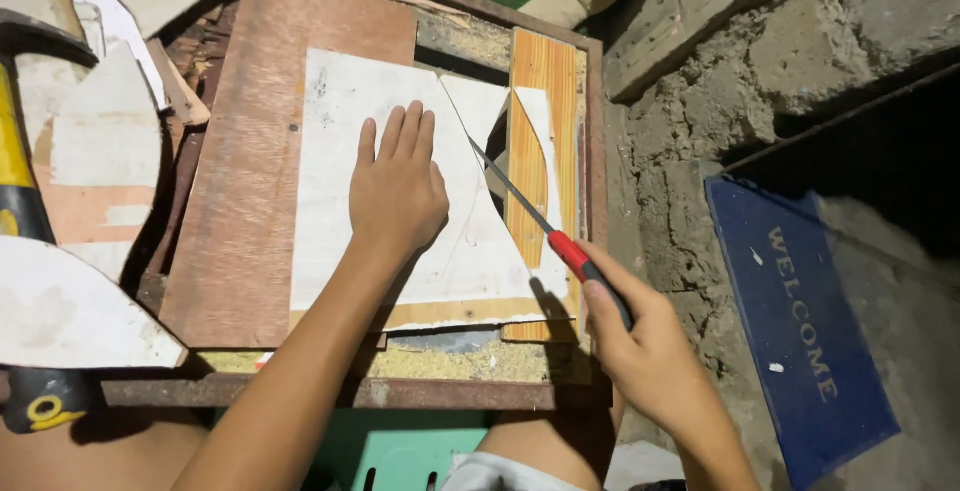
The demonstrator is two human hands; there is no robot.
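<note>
The head camera is looking steeply down, close over the workbench (pixel 300 391), with the blue doormat (pixel 800 331) lying at four o'clock.

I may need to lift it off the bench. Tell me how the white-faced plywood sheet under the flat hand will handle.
The white-faced plywood sheet probably stays stiff, since it lies flat under the left hand. It looks thin, so likely light. Its cut edge beside the thin saw blade held by the right hand may splinter.

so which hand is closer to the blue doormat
Right. The right hand, gripping the red-handled saw, is just beside the blue doormat; the left hand lies flat on the white board, farther off.
</note>
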